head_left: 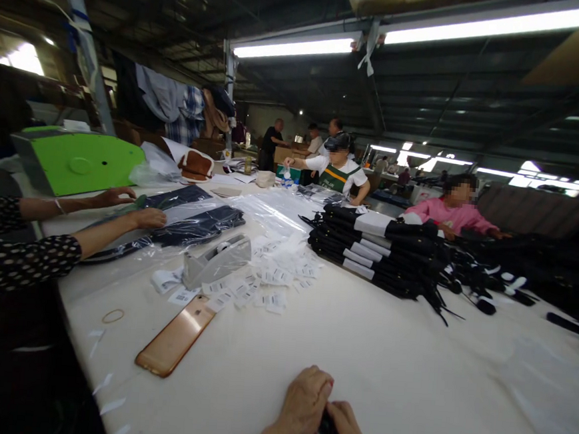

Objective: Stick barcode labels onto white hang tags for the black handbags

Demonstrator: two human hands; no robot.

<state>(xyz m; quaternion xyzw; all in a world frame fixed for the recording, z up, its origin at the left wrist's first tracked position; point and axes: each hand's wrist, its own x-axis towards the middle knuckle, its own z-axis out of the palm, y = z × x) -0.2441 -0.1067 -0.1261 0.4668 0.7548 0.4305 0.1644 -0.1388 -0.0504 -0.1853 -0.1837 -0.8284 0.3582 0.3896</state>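
At the near edge of the white table, my left hand [301,404] and my right hand [350,430] are close together, both closed around a small black object [328,433]. Only a little of this object shows between the fingers, so its kind cannot be made out. A speck of red is visible at the fingertips of my left hand. Bare tabletop [397,372] surrounds both hands. To their left lies a gold phone [177,335] in a clear case, its back facing up.
Printed labels [244,287] lie scattered beside a grey tape dispenser [219,258]. Black garments [382,251] with white bands are stacked beyond. A co-worker's polka-dot sleeve [25,260] reaches in at left, hands over bagged dark garments [188,226]. A green machine [78,160] stands behind.
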